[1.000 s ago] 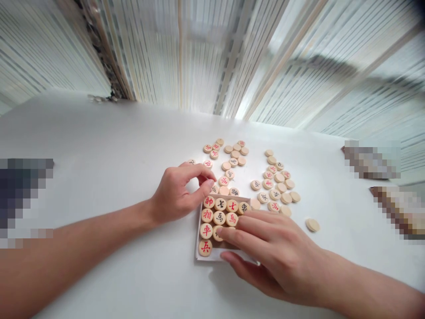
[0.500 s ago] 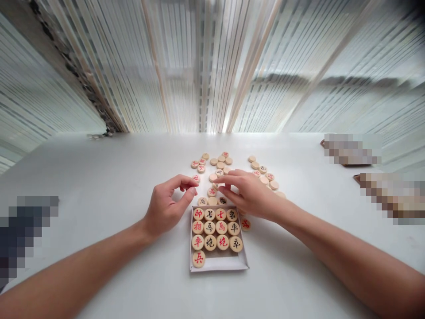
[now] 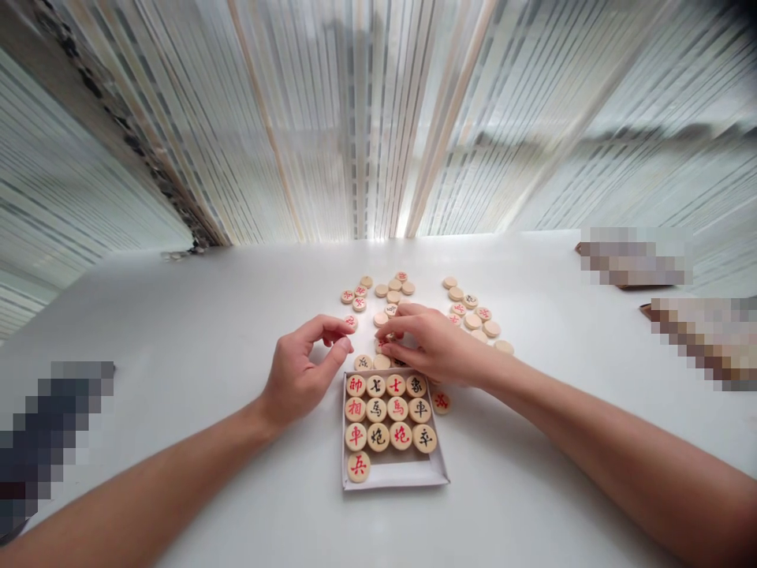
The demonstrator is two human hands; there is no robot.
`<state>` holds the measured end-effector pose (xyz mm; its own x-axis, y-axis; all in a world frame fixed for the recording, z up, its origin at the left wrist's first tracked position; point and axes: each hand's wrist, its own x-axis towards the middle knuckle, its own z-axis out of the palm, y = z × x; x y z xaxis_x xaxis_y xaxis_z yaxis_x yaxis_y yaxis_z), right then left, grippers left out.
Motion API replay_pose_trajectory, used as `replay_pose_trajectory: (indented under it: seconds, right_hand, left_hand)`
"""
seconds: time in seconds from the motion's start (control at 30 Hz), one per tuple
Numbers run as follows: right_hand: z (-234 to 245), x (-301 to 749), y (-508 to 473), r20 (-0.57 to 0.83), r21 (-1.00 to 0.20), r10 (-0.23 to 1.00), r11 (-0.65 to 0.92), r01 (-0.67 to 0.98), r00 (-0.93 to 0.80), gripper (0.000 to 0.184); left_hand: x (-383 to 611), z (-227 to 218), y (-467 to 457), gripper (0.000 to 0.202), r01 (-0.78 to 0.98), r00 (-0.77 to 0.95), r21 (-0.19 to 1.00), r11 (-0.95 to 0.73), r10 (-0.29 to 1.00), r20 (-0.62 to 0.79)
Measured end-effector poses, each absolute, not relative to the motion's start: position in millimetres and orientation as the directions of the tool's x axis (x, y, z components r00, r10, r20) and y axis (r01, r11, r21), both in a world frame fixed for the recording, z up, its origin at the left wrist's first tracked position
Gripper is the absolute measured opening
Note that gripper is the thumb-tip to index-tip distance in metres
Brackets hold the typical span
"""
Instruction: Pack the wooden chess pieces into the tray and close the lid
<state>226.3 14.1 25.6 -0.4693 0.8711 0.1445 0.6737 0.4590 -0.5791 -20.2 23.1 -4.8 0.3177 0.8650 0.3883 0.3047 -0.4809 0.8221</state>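
A shallow white box [image 3: 395, 478] holds rows of round wooden xiangqi pieces with red and black characters. Three rows are full, and the front row has one red piece [image 3: 358, 466] at its left end. Behind the box my right hand [image 3: 429, 339] reaches down among loose pieces, thumb and fingers closed around a red-marked xiangqi piece [image 3: 382, 345] that is partly covered. My left hand [image 3: 304, 363] hovers left of the box, fingers curved, thumb and index apart, nothing between them. Close to its fingertips lies another red piece [image 3: 351, 323].
Loose pieces, some blank side up [image 3: 394, 285], spread over the white table [image 3: 236, 300] behind the box. One red piece [image 3: 441, 402] lies against the box's right side. Blurred-out objects stand at the right [image 3: 703, 339] and left [image 3: 59, 434]. A striped curtain [image 3: 319, 118] hangs behind.
My right hand has lowered slightly and its fingers have come together at the red-marked piece. The left hand is nearly still. The whole view has shifted a little.
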Motion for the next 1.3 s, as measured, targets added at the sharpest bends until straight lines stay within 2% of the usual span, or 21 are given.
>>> replay_pose_trajectory:
  seconds: [0.1, 0.2, 0.27, 0.33, 0.4, 0.5, 0.6, 0.7, 0.83, 1.07, 1.3]
  right_hand:
    - [27, 228, 12, 0.161, -0.634, 0.890, 0.425, 0.646, -0.428, 0.003]
    - [24, 228, 11, 0.171, -0.677, 0.910, 0.387, 0.626, -0.377, 0.007]
    - [22, 227, 9, 0.156, -0.769, 0.938, 0.312, 0.558, -0.309, 0.003]
    - [22, 226, 8, 0.072, -0.909, 0.970, 0.159, 0.386, -0.232, 0.012]
    - [23, 225, 6, -0.082, -0.987, 0.978, -0.053, 0.150, -0.190, 0.025]
    - [27, 223, 3, -0.265, -0.946, 0.944, -0.294, -0.138, -0.195, 0.030]
    - [32, 220, -2, -0.344, -0.874, 0.916, -0.393, -0.285, -0.207, 0.030]
    - [37, 214, -10, -0.371, -0.845, 0.896, -0.435, -0.312, -0.244, 0.035]
    - [40, 207, -20, -0.318, -0.860, 0.895, -0.411, -0.304, -0.311, 0.031]
    - [40, 204, -27, -0.260, -0.912, 0.934, -0.321, -0.255, -0.246, 0.026]
    - [40, 205, -28, -0.243, -0.921, 0.944, -0.297, -0.252, -0.224, 0.024]
  left_hand:
    - [-21, -5, 23, 0.011, 0.299, 0.315, 0.827, -0.476, 0.867, 0.385]
    - [-20, -6, 23, 0.011, 0.293, 0.311, 0.830, -0.475, 0.868, 0.387]
    - [-20, -6, 23, 0.010, 0.286, 0.313, 0.831, -0.477, 0.866, 0.389]
    - [-19, -5, 22, 0.009, 0.281, 0.317, 0.831, -0.480, 0.864, 0.392]
    - [-19, -4, 22, 0.007, 0.279, 0.324, 0.824, -0.494, 0.856, 0.403]
    - [-18, -1, 21, 0.003, 0.273, 0.332, 0.802, -0.531, 0.835, 0.439]
    - [-17, 1, 19, 0.001, 0.243, 0.331, 0.801, -0.547, 0.823, 0.462]
    - [-14, 4, 14, 0.009, 0.188, 0.331, 0.846, -0.499, 0.843, 0.424]
    - [-9, 9, 3, 0.020, 0.082, 0.369, 0.924, -0.375, 0.872, 0.321]
    - [-4, 20, -7, 0.019, -0.020, 0.400, 0.992, -0.122, 0.908, 0.120]
    - [-4, 26, -6, 0.014, -0.065, 0.399, 0.996, -0.068, 0.913, 0.088]
